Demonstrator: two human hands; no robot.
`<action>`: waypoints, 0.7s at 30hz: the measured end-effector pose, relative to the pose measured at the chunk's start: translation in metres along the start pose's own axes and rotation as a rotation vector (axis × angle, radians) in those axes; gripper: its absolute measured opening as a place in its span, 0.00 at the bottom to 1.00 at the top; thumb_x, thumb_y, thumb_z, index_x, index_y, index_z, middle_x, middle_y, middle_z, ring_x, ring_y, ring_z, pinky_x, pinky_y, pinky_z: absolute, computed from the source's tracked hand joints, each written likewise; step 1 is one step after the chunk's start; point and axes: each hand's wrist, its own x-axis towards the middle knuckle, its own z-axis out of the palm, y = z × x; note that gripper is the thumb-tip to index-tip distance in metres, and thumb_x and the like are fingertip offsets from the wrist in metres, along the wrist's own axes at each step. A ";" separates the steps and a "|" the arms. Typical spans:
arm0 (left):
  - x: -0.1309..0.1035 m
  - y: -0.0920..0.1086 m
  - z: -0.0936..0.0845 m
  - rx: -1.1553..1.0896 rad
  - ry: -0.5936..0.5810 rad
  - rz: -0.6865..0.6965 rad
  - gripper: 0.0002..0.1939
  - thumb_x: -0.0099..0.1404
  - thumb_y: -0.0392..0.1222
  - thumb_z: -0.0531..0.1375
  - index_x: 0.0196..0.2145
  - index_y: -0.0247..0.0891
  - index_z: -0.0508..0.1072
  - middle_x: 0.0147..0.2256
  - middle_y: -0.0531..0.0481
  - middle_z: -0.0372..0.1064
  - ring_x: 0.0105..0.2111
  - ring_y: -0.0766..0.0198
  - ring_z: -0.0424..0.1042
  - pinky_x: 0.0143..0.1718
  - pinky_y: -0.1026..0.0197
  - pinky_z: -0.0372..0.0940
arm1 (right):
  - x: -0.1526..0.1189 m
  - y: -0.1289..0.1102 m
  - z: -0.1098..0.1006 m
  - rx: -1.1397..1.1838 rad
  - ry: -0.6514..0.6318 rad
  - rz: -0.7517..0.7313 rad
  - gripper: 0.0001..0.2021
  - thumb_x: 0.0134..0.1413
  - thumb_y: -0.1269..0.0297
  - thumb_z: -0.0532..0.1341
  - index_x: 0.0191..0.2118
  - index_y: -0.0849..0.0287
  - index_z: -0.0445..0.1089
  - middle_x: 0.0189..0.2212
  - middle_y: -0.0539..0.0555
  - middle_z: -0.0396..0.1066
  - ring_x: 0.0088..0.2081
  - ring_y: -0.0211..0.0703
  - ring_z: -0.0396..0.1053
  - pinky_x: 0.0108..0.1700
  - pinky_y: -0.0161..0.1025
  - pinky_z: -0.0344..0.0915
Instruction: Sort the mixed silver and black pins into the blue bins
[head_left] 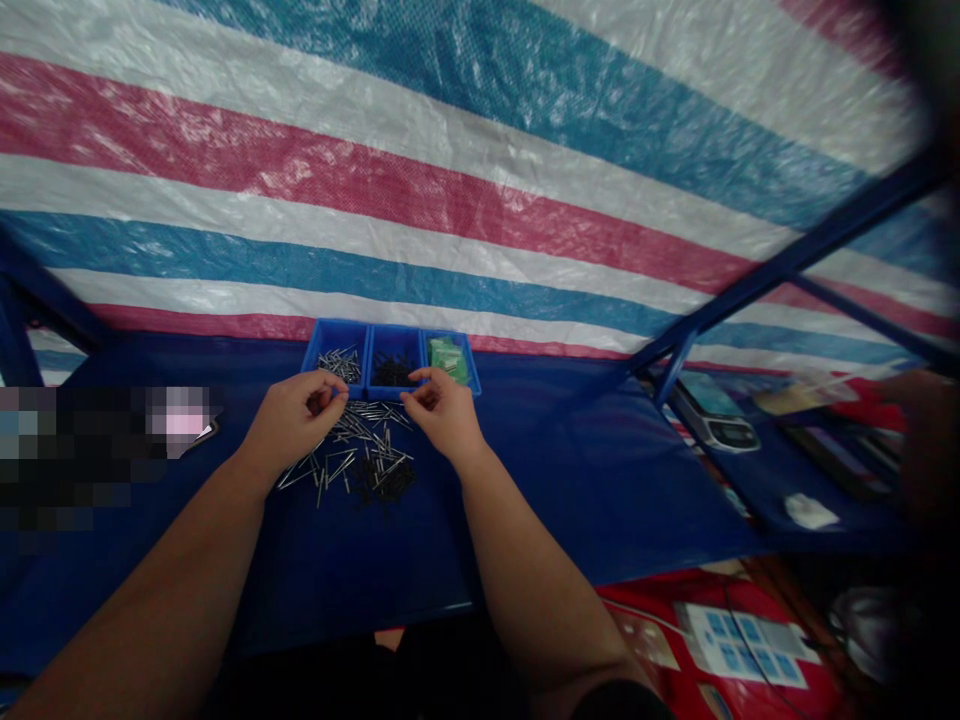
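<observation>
A loose heap of silver nails [360, 440] and small black screws [386, 478] lies on the blue table [570, 470]. My left hand [294, 418] hovers over the heap's left side, thumb and forefinger pinched together on something too small to make out. My right hand [444, 408] is at the heap's right side, fingers curled and pinched near the trays. Behind the heap stand three small blue trays: the left one [337, 360] holds silver nails, the middle one [394, 368] black screws, the right one [450, 358] green pieces.
A striped red, white and blue tarp [465, 170] hangs behind the table. A blurred patch [97, 440] lies at the left. To the right, past a blue frame bar [780, 270], another table holds a scale [712, 415] and a white object [810, 512].
</observation>
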 end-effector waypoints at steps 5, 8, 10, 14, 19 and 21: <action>0.000 0.000 0.000 -0.003 -0.005 0.003 0.05 0.64 0.41 0.62 0.37 0.38 0.76 0.22 0.58 0.60 0.21 0.69 0.62 0.26 0.64 0.57 | -0.009 -0.008 -0.020 -0.195 -0.496 -0.035 0.04 0.56 0.66 0.65 0.36 0.59 0.75 0.23 0.47 0.70 0.25 0.33 0.66 0.29 0.33 0.58; 0.000 0.000 -0.001 -0.003 -0.012 0.007 0.05 0.65 0.40 0.62 0.37 0.38 0.75 0.22 0.58 0.60 0.21 0.69 0.62 0.26 0.64 0.57 | -0.012 -0.012 -0.026 -0.256 -0.701 0.022 0.08 0.49 0.66 0.71 0.37 0.59 0.76 0.24 0.46 0.71 0.25 0.33 0.66 0.28 0.32 0.56; 0.000 0.000 -0.001 0.002 -0.010 0.006 0.05 0.65 0.41 0.62 0.37 0.38 0.75 0.22 0.58 0.60 0.21 0.69 0.62 0.26 0.64 0.57 | -0.013 -0.015 -0.026 -0.289 -0.767 0.062 0.13 0.45 0.65 0.74 0.37 0.58 0.75 0.25 0.46 0.72 0.26 0.34 0.68 0.28 0.32 0.56; -0.001 -0.001 0.000 0.005 -0.019 -0.002 0.05 0.65 0.41 0.62 0.38 0.38 0.75 0.22 0.58 0.61 0.22 0.69 0.62 0.27 0.64 0.57 | -0.016 -0.019 -0.021 -0.366 -0.757 0.070 0.13 0.43 0.67 0.74 0.36 0.58 0.75 0.26 0.46 0.74 0.27 0.35 0.69 0.28 0.32 0.56; -0.001 -0.002 0.001 0.004 -0.027 0.000 0.05 0.65 0.41 0.62 0.37 0.38 0.75 0.23 0.57 0.61 0.22 0.68 0.62 0.27 0.63 0.58 | -0.017 -0.016 -0.017 -0.376 -0.712 0.025 0.10 0.45 0.73 0.69 0.36 0.58 0.75 0.27 0.47 0.74 0.27 0.35 0.68 0.30 0.33 0.56; -0.001 -0.001 0.001 0.004 -0.026 0.012 0.05 0.65 0.41 0.62 0.37 0.38 0.75 0.22 0.58 0.61 0.22 0.68 0.62 0.27 0.63 0.58 | -0.017 -0.013 -0.018 -0.359 -0.687 0.018 0.09 0.45 0.74 0.68 0.36 0.58 0.75 0.27 0.47 0.74 0.28 0.35 0.68 0.31 0.33 0.57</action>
